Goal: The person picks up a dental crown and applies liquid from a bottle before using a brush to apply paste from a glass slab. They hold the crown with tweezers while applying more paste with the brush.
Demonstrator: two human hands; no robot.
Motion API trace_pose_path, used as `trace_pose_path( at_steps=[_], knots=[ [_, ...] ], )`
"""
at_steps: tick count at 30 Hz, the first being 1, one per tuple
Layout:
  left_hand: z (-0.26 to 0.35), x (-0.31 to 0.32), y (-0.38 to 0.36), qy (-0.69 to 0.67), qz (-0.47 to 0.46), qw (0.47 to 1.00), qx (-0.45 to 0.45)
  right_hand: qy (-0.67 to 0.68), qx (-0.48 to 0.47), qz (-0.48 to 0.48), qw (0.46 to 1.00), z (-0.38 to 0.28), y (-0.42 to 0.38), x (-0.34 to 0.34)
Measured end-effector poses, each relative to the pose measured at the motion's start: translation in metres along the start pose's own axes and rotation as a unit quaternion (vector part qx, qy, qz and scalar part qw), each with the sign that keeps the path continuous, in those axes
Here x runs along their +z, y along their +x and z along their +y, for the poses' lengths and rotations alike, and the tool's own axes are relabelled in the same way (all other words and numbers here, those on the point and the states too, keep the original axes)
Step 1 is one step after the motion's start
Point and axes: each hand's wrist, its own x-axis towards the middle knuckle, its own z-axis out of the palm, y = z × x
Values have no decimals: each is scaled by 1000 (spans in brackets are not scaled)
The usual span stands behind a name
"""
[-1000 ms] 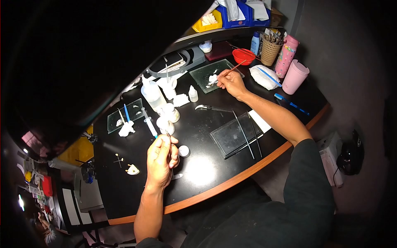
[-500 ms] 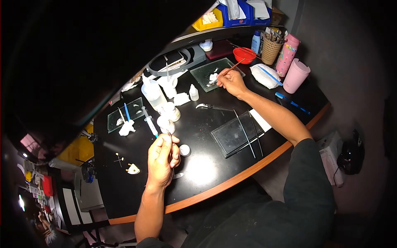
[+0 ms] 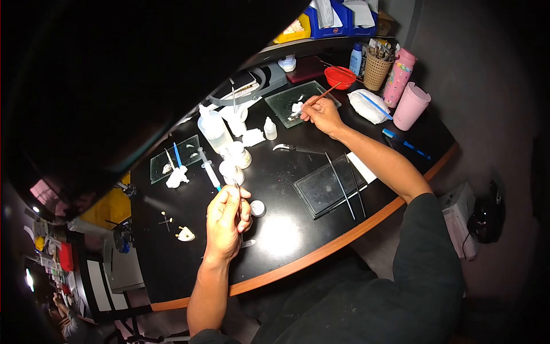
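Note:
My right hand (image 3: pixel 323 116) is closed around a thin brush (image 3: pixel 325 93) with a reddish-brown handle. Its tip points down at the glass slab (image 3: pixel 275 103), beside a crumpled white tissue (image 3: pixel 297 108) lying there. In the nearer middle, my left hand (image 3: pixel 226 217) pinches a slim metal instrument (image 3: pixel 236 184), upright, its tip showing above the fingers; the fingers hide most of it. Just beyond that hand are white jars (image 3: pixel 231 172) and a syringe (image 3: pixel 209 171) with a blue tip. To its right is a small round pot (image 3: pixel 258 208).
A dark flat box (image 3: pixel 323 189) with thin tools across it lies before my right forearm. A red bowl (image 3: pixel 340 78), pink tumbler (image 3: pixel 411 107) and folded white cloth (image 3: pixel 368 107) stand behind. At left are another glass slab (image 3: pixel 158 167) and a tooth-coloured dental piece (image 3: pixel 185 234).
The view has shifted slightly, so the things on the table appear a little further right. Both hands keep nearly the same place and hold the same tools.

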Motion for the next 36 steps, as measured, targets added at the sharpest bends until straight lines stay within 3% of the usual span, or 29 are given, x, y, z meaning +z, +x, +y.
trace_pose_path(
  at_steps=[10, 17, 21, 26, 29, 33, 36],
  knots=[
    [-5, -2, 2, -6, 2, 1000, 3, 29, 3, 13, 999, -4, -3, 0],
    [1, -1, -1, -97, -24, 995, -28, 75, 33, 51, 995, -13, 3, -11],
    [6, 1, -5, -141, -52, 988, -40, 140, -62, 48, 987, -74, -16, -9],
    [6, 3, -10, -217, -84, 972, -44, 39, -184, 45, 981, -179, -111, 35],
    [4, 8, -13, -267, -101, 957, -49, 34, -327, 5, 945, -198, -159, 73],
    [1, 13, -16, -302, -117, 944, -65, 96, -285, 21, 953, -190, -197, 116],
    [-2, 14, -16, -308, -112, 942, -75, 72, -264, 71, 959, -184, -199, 133]
  ],
)
